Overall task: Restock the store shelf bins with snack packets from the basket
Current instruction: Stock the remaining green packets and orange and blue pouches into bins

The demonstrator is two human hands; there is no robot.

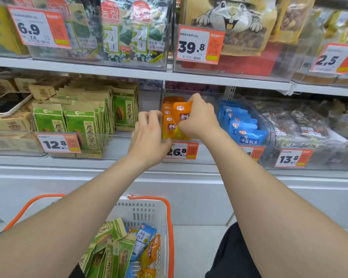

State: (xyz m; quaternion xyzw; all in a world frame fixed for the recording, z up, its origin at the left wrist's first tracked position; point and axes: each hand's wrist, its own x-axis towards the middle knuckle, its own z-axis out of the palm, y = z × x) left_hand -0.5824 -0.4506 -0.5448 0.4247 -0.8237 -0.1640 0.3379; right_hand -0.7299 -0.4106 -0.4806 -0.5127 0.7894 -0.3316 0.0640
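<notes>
Honestly, right hand pinches an orange packet by its edge; probably light, soft, slippery. Can't tell if left hand grips.

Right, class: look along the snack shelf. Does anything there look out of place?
Yes: a phone lies on the brown packets in the far-left bin, left of the green packets. It is not stock, so it looks set down there.
</notes>
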